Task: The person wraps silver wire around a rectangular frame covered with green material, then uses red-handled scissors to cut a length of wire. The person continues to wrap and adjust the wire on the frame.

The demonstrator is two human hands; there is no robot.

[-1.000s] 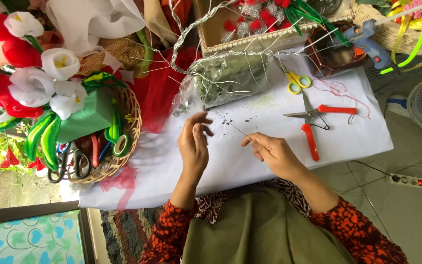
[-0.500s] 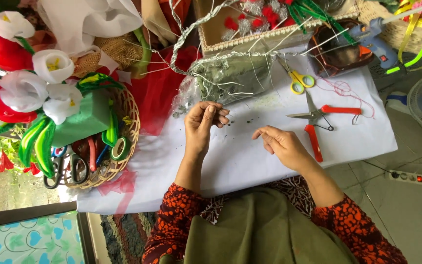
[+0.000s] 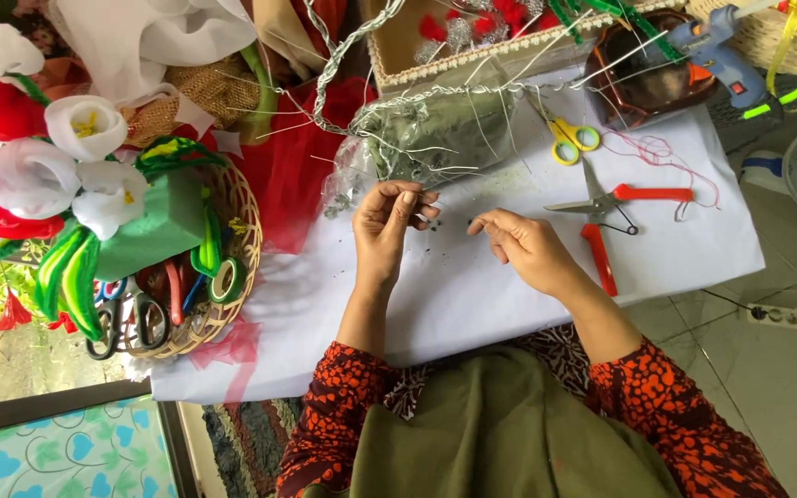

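Observation:
My left hand is raised over the white sheet, fingertips pinched together next to a clear bag of green stuff and thin wires. What it pinches is too small to make out. My right hand rests on the sheet a little to the right, thumb and forefinger closed as if on a fine wire that I cannot clearly see. Small dark specks lie on the sheet between the two hands.
Red-handled pliers and yellow scissors lie right of my hands. A wicker basket with scissors, tape and green foam stands left, beside white and red fabric flowers. A blue glue gun, a box and a power strip lie around.
My left hand has moved up towards the clear bag and closed its fingertips. My right hand has shifted slightly right; the thin wire seen between the hands earlier no longer shows.

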